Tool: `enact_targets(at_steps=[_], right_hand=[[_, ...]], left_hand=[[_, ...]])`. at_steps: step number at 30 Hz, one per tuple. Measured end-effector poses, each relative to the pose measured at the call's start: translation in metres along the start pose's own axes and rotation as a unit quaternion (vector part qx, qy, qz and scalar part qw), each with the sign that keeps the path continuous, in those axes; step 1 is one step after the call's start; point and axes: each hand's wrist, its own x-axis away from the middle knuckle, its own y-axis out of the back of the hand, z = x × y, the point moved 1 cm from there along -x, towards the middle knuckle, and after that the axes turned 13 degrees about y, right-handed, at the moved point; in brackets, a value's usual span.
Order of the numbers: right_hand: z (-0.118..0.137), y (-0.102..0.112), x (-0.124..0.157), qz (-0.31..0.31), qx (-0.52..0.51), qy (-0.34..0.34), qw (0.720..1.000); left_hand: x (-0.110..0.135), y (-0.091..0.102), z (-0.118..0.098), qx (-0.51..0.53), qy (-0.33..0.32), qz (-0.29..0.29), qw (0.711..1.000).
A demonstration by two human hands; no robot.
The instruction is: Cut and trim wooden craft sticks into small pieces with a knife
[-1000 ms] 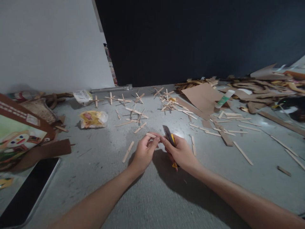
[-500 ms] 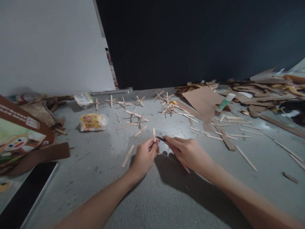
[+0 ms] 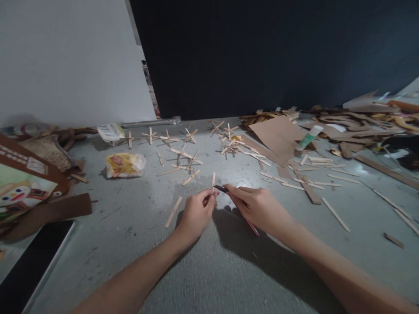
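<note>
Left hand (image 3: 198, 213) tightly pinches a wooden stick (image 3: 213, 180) upright above the grey surface (image 3: 137, 209), right hand (image 3: 262, 209) gripping a knife (image 3: 220, 189) just beside it; the stick looks light, stiff, easily split, best held low, clear of the knife.

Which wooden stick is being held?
The upright stick pinched in the left hand, beside the dark tool in the right hand; other sticks nearby lie on the grey surface.
</note>
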Motion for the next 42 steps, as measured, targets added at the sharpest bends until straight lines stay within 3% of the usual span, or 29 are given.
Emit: enact_targets(at_steps=[4,9,24,28,31,35,37,40,42], right_hand=[[0.003,-0.002,-0.001,0.01,0.018,-0.002,1.0],[0.009,-0.003,-0.001,0.011,0.022,-0.032,0.999],[0.018,0.004,-0.007,0.01,-0.107,-0.101,0.989],[0.019,0.005,-0.009,-0.014,-0.17,-0.102,0.98],[0.018,0.003,-0.01,-0.016,-0.302,-0.16,0.94],[0.014,-0.002,-0.01,0.001,-0.5,-0.281,0.819],[0.012,-0.002,-0.011,-0.002,-0.542,-0.304,0.783],[0.013,-0.004,-0.011,-0.004,-0.566,-0.309,0.764],[0.016,-0.006,-0.01,-0.015,-0.539,-0.284,0.793]], left_hand=[[0.0,0.0,0.0,-0.009,-0.004,0.005,1.0],[0.004,0.0,-0.002,-0.05,-0.035,-0.027,0.998],[0.009,-0.001,-0.011,-0.075,-0.06,-0.049,0.994],[0.009,-0.001,-0.01,-0.063,-0.052,-0.046,0.996],[0.006,0.0,-0.007,-0.058,-0.033,-0.029,0.997],[0.002,0.0,-0.002,-0.039,-0.011,-0.009,0.999],[0.001,-0.001,-0.001,-0.028,-0.012,-0.007,1.0],[0.002,-0.001,-0.001,-0.008,-0.015,-0.003,1.0],[0.002,-0.001,-0.002,0.011,-0.011,-0.004,1.0]])
